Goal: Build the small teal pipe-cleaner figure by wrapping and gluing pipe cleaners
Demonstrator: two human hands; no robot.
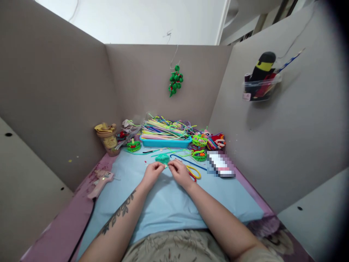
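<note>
My left hand point(153, 173) and my right hand point(179, 171) meet above the blue cloth point(169, 202), thumbs and forefingers pinched together. Between the fingertips shows a small pale green piece point(165, 166), perhaps a bit of pipe cleaner; it is too small to be sure, and both hands seem to grip it. Just beyond them lies a teal fuzzy pipe-cleaner shape point(162, 158). Scissors point(194, 172) with yellow and red handles rest beside my right hand, partly hidden by it. A dark blue pipe cleaner point(191, 162) stretches past them to the right.
A blue tray point(166, 142) heaped with pipe cleaners stands at the back. Around it sit green pipe-cleaner figures point(133, 146) and a cup point(108, 140). At left lies a pink glue gun point(101, 183) with a black cord; at right, a phone point(221, 164). Grey panels enclose the table.
</note>
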